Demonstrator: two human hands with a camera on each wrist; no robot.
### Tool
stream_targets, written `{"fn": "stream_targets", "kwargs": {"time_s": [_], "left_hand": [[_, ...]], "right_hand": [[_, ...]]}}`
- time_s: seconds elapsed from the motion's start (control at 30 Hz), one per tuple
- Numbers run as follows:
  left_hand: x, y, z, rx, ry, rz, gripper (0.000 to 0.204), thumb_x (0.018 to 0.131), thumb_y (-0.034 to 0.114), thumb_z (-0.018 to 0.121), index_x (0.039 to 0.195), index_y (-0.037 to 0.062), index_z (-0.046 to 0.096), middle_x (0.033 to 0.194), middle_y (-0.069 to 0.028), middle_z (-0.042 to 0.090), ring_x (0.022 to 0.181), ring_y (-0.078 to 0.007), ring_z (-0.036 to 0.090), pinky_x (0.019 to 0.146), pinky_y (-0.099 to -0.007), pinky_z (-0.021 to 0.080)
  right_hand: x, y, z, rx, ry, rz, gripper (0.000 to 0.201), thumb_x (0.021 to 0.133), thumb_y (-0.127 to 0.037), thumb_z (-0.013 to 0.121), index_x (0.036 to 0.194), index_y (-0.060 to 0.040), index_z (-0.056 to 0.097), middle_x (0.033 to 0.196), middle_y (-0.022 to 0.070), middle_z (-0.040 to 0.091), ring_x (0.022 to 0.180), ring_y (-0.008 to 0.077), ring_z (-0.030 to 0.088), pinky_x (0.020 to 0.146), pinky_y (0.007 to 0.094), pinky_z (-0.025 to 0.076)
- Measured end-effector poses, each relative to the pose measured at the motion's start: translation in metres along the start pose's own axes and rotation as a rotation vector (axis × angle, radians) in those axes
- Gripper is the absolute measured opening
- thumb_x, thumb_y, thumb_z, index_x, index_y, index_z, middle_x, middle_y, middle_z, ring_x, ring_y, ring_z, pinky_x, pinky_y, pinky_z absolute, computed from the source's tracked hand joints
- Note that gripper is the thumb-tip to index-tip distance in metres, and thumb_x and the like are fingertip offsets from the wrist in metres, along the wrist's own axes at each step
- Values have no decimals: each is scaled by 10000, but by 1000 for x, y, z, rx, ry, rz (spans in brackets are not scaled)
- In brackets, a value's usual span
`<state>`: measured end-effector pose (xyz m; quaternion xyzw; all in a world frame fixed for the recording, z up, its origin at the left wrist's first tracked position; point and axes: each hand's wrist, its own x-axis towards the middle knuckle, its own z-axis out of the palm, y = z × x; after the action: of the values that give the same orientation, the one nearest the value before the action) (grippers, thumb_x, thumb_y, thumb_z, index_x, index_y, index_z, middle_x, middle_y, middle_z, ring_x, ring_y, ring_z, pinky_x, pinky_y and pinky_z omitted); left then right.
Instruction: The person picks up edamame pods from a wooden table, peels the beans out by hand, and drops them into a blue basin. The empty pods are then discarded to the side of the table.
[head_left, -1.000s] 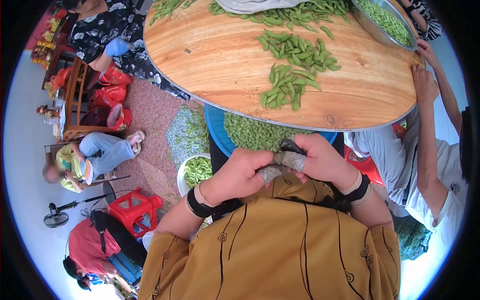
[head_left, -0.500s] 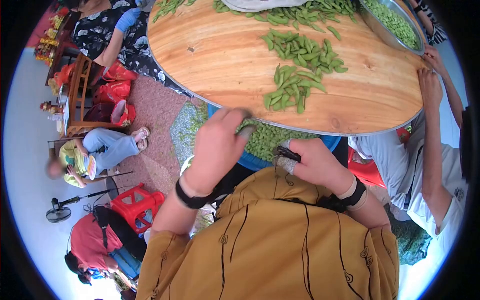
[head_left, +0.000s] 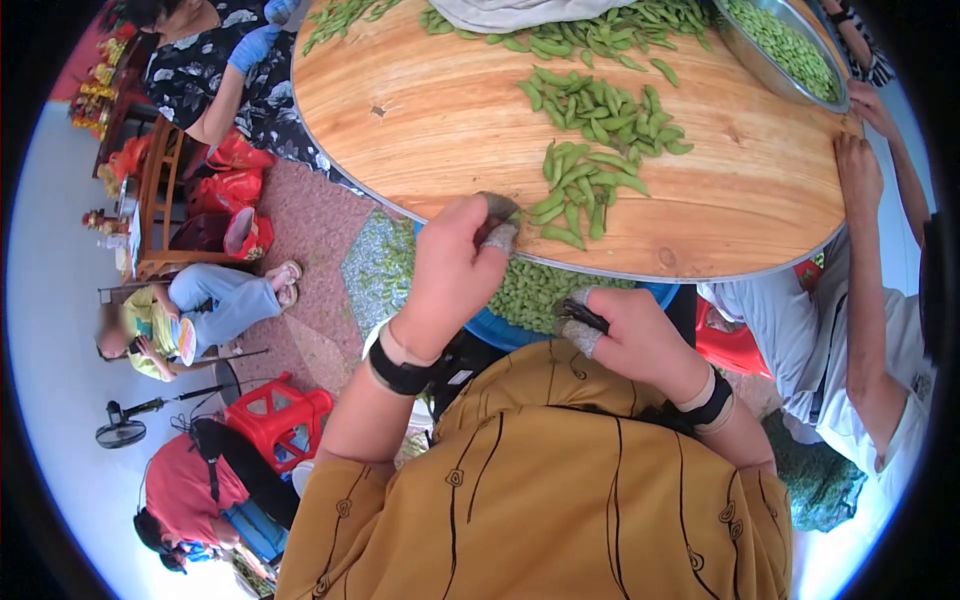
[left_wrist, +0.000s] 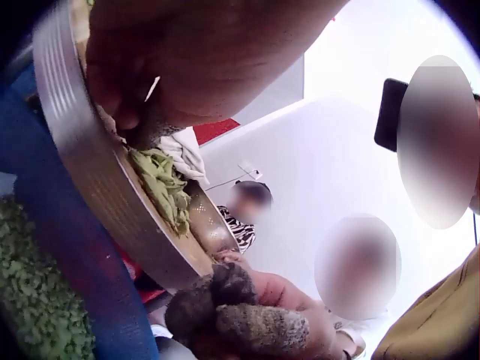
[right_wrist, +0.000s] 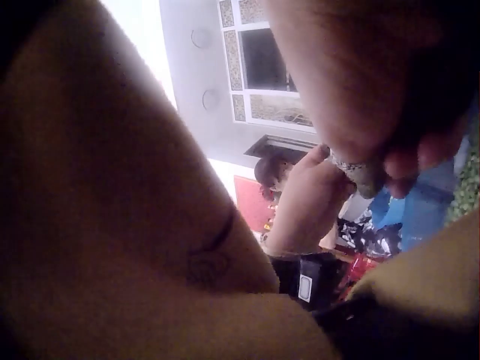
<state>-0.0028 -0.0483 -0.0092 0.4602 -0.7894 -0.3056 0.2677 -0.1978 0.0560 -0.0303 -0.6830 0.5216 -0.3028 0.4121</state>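
Up at the near edge of the table (head_left: 440,110), the left hand (head_left: 455,270) reaches with its fingers curled, the covered fingertips (head_left: 497,237) touching the nearest pods (head_left: 572,195) of a small heap; whether a pod is already pinched between them I cannot tell, since the fingers hide it. The left wrist view shows that hand from below, pressed against the table's metal rim with pods beside it. Nearer the body, the right hand (head_left: 630,335) rests low by the yellow shirt (head_left: 560,480), its thumb and fingers in grey covers (head_left: 578,325) and curled narrow around something dark; what that is stays unclear. Between the two hands, under the table's near edge, sits a blue basin (head_left: 500,325) filled with green shelled beans (head_left: 535,290). Farther across the table lie more pods (head_left: 600,105) in looser heaps, and at the far right a steel bowl (head_left: 745,48) holds beans. On the right another person's hand (head_left: 860,175) rests on the table edge. On the left, below, stands a red stool (head_left: 275,420) on the floor.
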Motion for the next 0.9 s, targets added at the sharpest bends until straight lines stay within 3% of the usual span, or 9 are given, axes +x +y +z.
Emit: {"fn": "stream_targets", "kwargs": {"time_s": [0.07, 0.2, 0.27, 0.4, 0.47, 0.5, 0.67, 0.73, 0.9], "left_hand": [[-13, -7, -6, -313, -22, -86, 169, 800, -40, 575, 956, -14, 636, 762, -103, 599, 685, -120, 565, 618, -247, 452], [-36, -4, -42, -406, -155, -247, 198, 809, -34, 586, 999, -9, 635, 775, -69, 612, 696, -111, 565, 626, -246, 451], [-51, -10, -64, 178, -436, -43, 208, 849, -11, 584, 1051, 3, 632, 802, -11, 625, 712, -88, 558, 629, -247, 453], [-72, -23, -65, 31, -420, -279, 251, 869, 14, 593, 1119, 12, 612, 895, 17, 631, 767, -82, 559, 661, -242, 460], [-72, -10, -49, -552, -347, -520, 292, 846, -21, 575, 1133, 17, 608, 978, -7, 632, 823, -92, 560, 701, -237, 464], [-69, -2, -43, -654, -355, -542, 379, 831, -59, 521, 1198, 25, 566, 1034, -14, 591, 899, -95, 551, 740, -234, 465], [-61, 7, -4, -816, -240, -422, 435, 836, -80, 516, 1253, 35, 470, 956, -16, 551, 870, -82, 563, 761, -228, 473], [-63, 5, 7, -810, -258, -316, 412, 821, -102, 525, 1207, 28, 459, 957, -31, 559, 882, -86, 569, 774, -233, 479], [-63, 11, 16, -832, -218, -358, 388, 806, -116, 549, 1153, 16, 436, 945, -47, 582, 887, -91, 583, 780, -233, 488]], "right_hand": [[1, -1, -2, -3, 1, -7, 219, 801, -186, 635, 763, 3, 531, 690, 217, 546, 662, 414, 546, 578, 441, 436], [1, 1, 2, 7, -1, -8, 219, 806, -191, 634, 775, 4, 541, 703, 218, 554, 676, 421, 549, 587, 443, 440], [3, 2, -1, 13, -4, -36, 225, 811, -198, 635, 778, 4, 544, 706, 219, 556, 680, 422, 550, 589, 444, 442], [6, -1, -4, 44, -44, -4, 201, 809, -176, 647, 813, 5, 559, 729, 217, 577, 683, 410, 563, 592, 415, 457], [7, -8, -4, 71, -74, 5, 194, 807, -164, 651, 840, 5, 563, 731, 215, 582, 684, 403, 571, 596, 403, 464], [8, -13, -3, 108, -47, 13, 184, 808, -142, 643, 884, 4, 562, 727, 210, 586, 687, 395, 580, 603, 394, 469], [5, -16, -9, 248, -81, 112, 202, 815, -98, 608, 981, 0, 546, 691, 177, 589, 652, 342, 614, 595, 373, 483], [1, -16, -10, 324, -164, 173, 348, 874, -79, 505, 1221, -53, 535, 762, 14, 637, 544, 65, 586, 498, 211, 485], [1, -22, -11, 376, -173, 199, 361, 846, -49, 523, 1206, -51, 545, 727, 36, 624, 545, 90, 591, 512, 243, 482]]}}
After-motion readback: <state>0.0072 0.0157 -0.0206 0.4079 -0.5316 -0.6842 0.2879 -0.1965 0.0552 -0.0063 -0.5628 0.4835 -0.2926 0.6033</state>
